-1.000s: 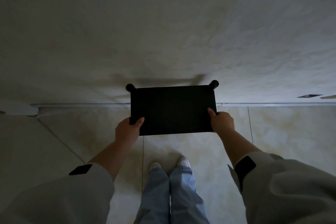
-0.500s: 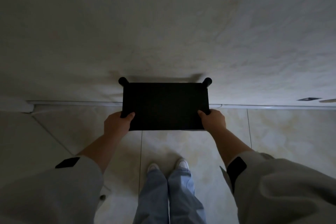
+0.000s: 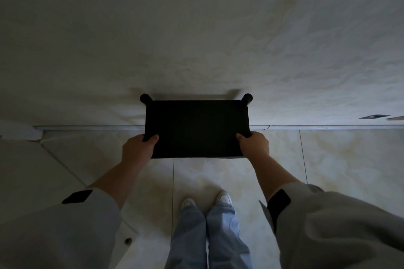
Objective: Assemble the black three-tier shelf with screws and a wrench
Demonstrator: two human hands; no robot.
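Shelf: black shelf (image 3: 196, 128) stood against the pale wall (image 3: 196, 28), seen from directly above; only the top tier was visible, lower tiers hidden beneath it.
Position: back edge met the wall above the skirting line; front edge overhung the tiled floor (image 3: 338, 159).
Posts: two round black post tops showed at the rear corners, left post (image 3: 145, 98) and right post (image 3: 247, 98).
Left hand: left hand (image 3: 137, 147) gripped the front-left corner, thumb on the top surface, fingers curled round the edge.
Right hand: right hand (image 3: 254, 145) gripped the front-right corner likewise.
Person: grey sleeves, blue jeans (image 3: 207, 236), white shoes (image 3: 224, 199) just short of the shelf.
Floor item: small round dark object (image 3: 128, 240), unidentifiable.
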